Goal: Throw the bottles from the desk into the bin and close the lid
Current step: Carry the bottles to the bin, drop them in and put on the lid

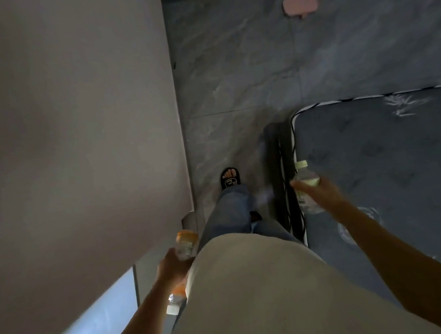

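My left hand point(171, 267) is shut on bottles: an orange-capped bottle point(186, 243) sticks out ahead of the fingers, and a second bottle point(175, 300) with an orange label and a white cap hangs behind the hand, beside my shirt. To the right, over the mattress edge, my right hand point(318, 188) is shut on a clear bottle point(306, 185) with a pale cap, held upright. No bin and no desk are in view.
A pale wall point(73, 127) fills the left side. Grey marbled floor point(244, 69) runs ahead between the wall and a dark mattress point(390, 162) on the right. My foot in a black slipper point(230, 179) steps forward. A pink object point(300, 6) lies far ahead.
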Demonstrator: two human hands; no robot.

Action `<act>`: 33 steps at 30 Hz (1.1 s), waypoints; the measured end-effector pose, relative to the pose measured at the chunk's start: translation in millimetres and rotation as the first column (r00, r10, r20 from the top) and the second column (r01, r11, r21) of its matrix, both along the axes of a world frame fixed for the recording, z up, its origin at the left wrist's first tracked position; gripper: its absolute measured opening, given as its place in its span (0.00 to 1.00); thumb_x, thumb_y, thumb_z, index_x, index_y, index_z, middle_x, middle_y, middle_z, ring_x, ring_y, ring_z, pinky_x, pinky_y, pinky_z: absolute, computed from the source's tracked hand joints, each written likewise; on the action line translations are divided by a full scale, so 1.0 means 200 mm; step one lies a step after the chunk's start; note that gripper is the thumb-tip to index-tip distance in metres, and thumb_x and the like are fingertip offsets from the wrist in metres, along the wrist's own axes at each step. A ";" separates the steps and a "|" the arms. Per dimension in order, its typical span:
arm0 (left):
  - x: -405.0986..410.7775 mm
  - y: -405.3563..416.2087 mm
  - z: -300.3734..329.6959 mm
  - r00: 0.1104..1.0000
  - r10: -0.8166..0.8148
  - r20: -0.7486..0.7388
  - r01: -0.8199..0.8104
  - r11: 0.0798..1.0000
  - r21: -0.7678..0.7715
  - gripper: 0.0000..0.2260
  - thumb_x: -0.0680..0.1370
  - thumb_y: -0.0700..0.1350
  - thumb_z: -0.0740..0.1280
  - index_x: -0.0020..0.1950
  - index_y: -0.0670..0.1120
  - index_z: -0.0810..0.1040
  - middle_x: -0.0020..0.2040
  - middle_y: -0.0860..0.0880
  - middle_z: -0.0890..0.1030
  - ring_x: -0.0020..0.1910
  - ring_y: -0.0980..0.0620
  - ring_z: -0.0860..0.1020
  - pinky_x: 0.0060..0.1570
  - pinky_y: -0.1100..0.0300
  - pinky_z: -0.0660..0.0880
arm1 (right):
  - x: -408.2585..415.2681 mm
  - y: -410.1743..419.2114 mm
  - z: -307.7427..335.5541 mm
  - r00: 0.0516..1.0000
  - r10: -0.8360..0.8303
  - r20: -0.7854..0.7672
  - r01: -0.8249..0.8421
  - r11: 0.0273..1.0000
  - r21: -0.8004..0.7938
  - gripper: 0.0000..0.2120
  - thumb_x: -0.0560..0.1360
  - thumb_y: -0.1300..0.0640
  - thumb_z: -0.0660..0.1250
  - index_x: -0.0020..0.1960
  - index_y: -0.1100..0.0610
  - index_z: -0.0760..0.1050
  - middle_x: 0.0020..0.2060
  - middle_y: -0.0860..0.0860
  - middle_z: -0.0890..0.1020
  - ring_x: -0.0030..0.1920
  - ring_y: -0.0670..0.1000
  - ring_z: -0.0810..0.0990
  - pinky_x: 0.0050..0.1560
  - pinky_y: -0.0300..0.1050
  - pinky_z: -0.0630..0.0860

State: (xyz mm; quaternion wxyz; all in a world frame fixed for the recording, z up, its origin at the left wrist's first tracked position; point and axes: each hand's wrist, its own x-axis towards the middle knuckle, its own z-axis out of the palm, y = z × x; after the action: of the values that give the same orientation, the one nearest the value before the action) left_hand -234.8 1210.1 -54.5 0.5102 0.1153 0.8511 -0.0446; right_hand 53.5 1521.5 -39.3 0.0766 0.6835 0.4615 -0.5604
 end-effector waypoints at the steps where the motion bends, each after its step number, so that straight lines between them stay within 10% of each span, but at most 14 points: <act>1: -0.05 0.09 0.00 1.000 0.007 0.001 -0.007 1.000 0.003 0.23 0.71 0.62 0.75 0.56 0.45 0.82 0.44 0.45 0.84 0.39 0.47 0.81 0.35 0.59 0.71 | -0.02 0.05 -0.01 1.000 -0.010 0.005 0.010 1.000 0.005 0.18 0.69 0.44 0.77 0.52 0.54 0.81 0.45 0.57 0.86 0.48 0.59 0.85 0.53 0.59 0.82; 8: -0.39 0.93 0.04 0.997 -0.070 -0.008 0.071 0.991 0.113 0.29 0.70 0.58 0.76 0.65 0.44 0.73 0.60 0.42 0.80 0.57 0.42 0.80 0.49 0.57 0.71 | -0.01 0.22 -0.03 0.987 0.024 0.161 -0.021 1.000 -0.020 0.18 0.69 0.41 0.75 0.43 0.57 0.84 0.36 0.56 0.84 0.40 0.58 0.84 0.47 0.55 0.81; 18: -0.58 2.22 0.11 0.947 -0.322 -0.011 0.306 0.887 0.345 0.26 0.68 0.62 0.71 0.62 0.52 0.74 0.54 0.46 0.82 0.51 0.42 0.82 0.53 0.48 0.80 | 0.07 0.61 -0.11 0.977 0.015 0.214 0.005 0.996 -0.094 0.20 0.72 0.41 0.72 0.30 0.55 0.80 0.22 0.47 0.79 0.30 0.50 0.79 0.37 0.44 0.72; 33: -0.91 2.94 0.04 0.861 -0.508 -0.024 0.508 0.858 0.074 0.26 0.71 0.57 0.76 0.62 0.46 0.72 0.53 0.44 0.82 0.44 0.44 0.79 0.43 0.55 0.73 | -0.35 2.03 -0.04 0.969 -0.241 0.054 0.240 0.971 0.013 0.22 0.68 0.43 0.78 0.53 0.59 0.83 0.44 0.58 0.85 0.47 0.56 0.83 0.55 0.59 0.81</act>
State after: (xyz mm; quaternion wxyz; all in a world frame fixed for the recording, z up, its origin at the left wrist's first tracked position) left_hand -416.2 1798.3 -46.4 0.4740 0.3552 0.7926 -0.1448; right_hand -17.5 1926.9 -47.2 0.0186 0.7499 0.3747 -0.5449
